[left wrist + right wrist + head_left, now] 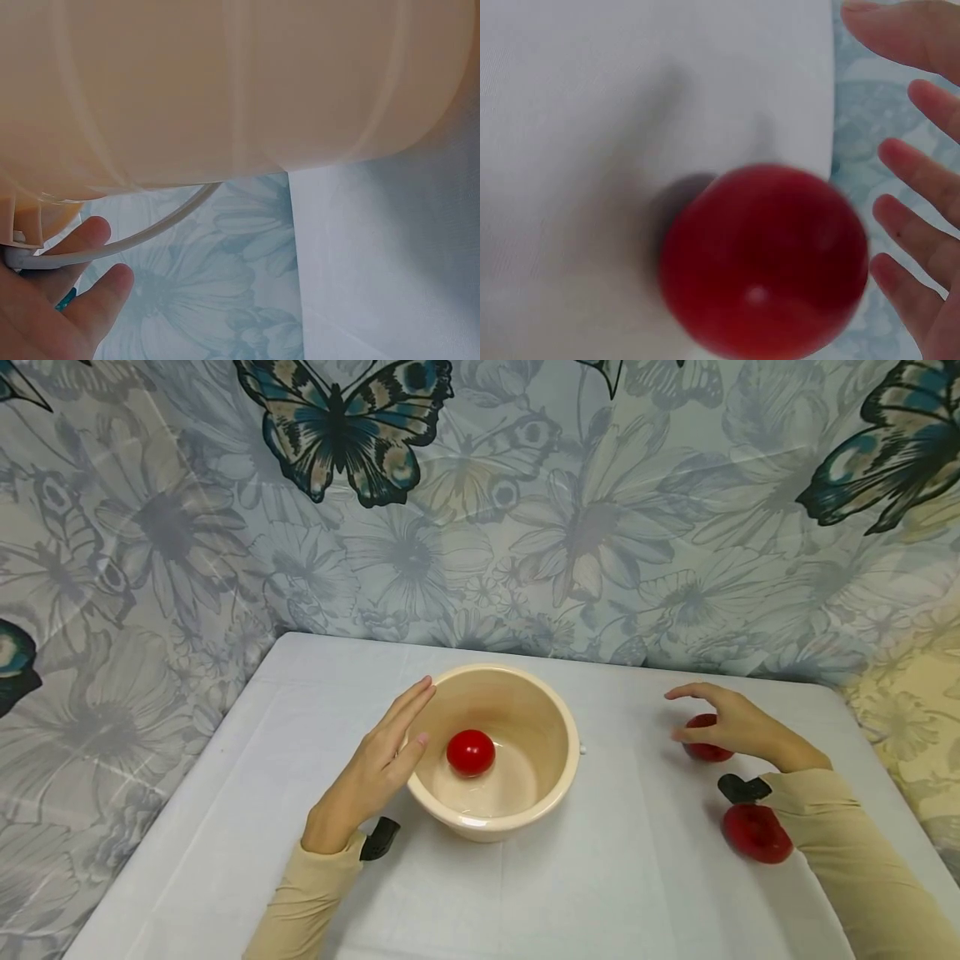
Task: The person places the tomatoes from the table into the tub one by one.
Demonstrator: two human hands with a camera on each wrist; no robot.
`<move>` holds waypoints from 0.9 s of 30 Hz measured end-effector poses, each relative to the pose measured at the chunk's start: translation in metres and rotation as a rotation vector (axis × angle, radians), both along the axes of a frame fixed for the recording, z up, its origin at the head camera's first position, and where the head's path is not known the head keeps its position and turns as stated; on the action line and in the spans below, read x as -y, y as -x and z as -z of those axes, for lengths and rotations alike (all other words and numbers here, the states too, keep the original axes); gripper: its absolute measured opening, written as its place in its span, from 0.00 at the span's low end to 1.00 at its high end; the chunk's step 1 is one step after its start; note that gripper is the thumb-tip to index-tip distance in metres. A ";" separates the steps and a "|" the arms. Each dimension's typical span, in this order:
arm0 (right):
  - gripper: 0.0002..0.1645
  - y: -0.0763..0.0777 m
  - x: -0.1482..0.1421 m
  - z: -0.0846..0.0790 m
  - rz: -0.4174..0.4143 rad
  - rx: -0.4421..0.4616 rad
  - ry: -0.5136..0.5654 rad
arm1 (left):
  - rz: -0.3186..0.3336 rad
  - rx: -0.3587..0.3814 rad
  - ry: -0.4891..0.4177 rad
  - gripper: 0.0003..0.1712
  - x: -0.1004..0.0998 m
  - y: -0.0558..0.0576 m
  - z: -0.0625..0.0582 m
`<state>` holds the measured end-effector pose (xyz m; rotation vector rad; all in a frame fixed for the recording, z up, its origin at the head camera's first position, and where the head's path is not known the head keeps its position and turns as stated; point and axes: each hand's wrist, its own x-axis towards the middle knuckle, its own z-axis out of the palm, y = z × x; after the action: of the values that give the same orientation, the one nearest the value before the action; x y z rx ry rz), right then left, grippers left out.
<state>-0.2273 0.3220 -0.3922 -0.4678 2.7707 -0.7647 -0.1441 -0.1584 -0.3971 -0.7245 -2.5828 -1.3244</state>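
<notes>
A cream plastic bucket (491,821) stands upright on the table, with one shiny red tomato (470,753) inside. My left hand (375,768) lies along the bucket's left side, fingers extended and near the rim. In the left wrist view, two fingertips show beside the white handle (165,229); whether they touch it I cannot tell. Over at the right, my right hand (738,722) reaches above a round red fruit (708,752), thumb and fingers spread apart. A second red fruit (753,835), dented on top, rests near that wrist. The right wrist view has a red fruit (765,262) close up, outside the fingers.
A white cloth (637,860) covers the table. Behind and to the left hangs fabric (405,560) printed with butterflies and flowers. Dark bands (380,839) sit at both wrists.
</notes>
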 end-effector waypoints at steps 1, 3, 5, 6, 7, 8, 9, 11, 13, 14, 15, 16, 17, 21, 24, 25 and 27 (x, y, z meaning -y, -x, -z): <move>0.39 0.001 -0.002 0.001 0.003 0.008 -0.009 | 0.000 0.001 -0.001 0.32 0.000 0.000 0.000; 0.40 0.002 -0.006 0.004 0.011 0.021 -0.023 | 0.002 0.001 -0.002 0.32 0.000 0.001 0.000; 0.40 0.004 -0.010 0.006 0.022 0.026 -0.039 | 0.003 0.001 -0.004 0.32 0.000 0.001 0.000; 0.40 0.004 -0.012 0.007 0.025 0.027 -0.046 | 0.004 0.000 -0.004 0.32 0.000 0.001 0.000; 0.40 0.005 -0.014 0.008 0.031 0.029 -0.052 | 0.004 0.001 -0.003 0.32 0.000 0.001 0.000; 0.41 0.005 -0.017 0.009 0.036 0.033 -0.060 | 0.004 0.002 -0.003 0.32 0.000 0.001 0.000; 0.41 0.005 -0.018 0.010 0.040 0.037 -0.066 | 0.003 0.004 -0.002 0.32 -0.001 0.001 0.000; 0.41 0.006 -0.022 0.012 0.042 0.043 -0.078 | 0.002 0.008 -0.002 0.32 -0.001 0.001 0.000; 0.42 0.005 -0.026 0.015 0.048 0.056 -0.086 | 0.001 0.012 0.000 0.32 -0.001 0.001 0.000; 0.42 0.005 -0.027 0.016 0.049 0.061 -0.087 | 0.000 0.012 0.001 0.32 -0.001 0.001 0.000; 0.42 0.005 -0.028 0.017 0.052 0.068 -0.086 | 0.000 0.013 0.003 0.32 -0.001 0.001 0.000; 0.42 0.004 -0.029 0.018 0.052 0.073 -0.084 | -0.001 0.013 0.003 0.32 -0.001 0.000 0.000; 0.42 0.004 -0.030 0.019 0.053 0.080 -0.080 | -0.001 0.013 0.004 0.32 -0.001 0.000 0.000; 0.42 0.004 -0.033 0.023 0.036 0.089 -0.057 | -0.004 0.016 0.007 0.32 0.000 0.000 0.000; 0.40 0.004 -0.033 0.025 0.020 0.084 -0.048 | -0.006 0.016 0.008 0.33 0.000 0.000 0.000; 0.39 0.004 -0.033 0.026 0.014 0.081 -0.046 | -0.006 0.016 0.007 0.33 0.000 0.000 0.000; 0.38 0.004 -0.033 0.028 0.007 0.079 -0.042 | -0.007 0.014 0.008 0.33 0.000 0.000 0.000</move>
<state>-0.2312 0.3552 -0.4199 -0.4110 2.7104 -0.7099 -0.1439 -0.1587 -0.3975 -0.7087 -2.6010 -1.3222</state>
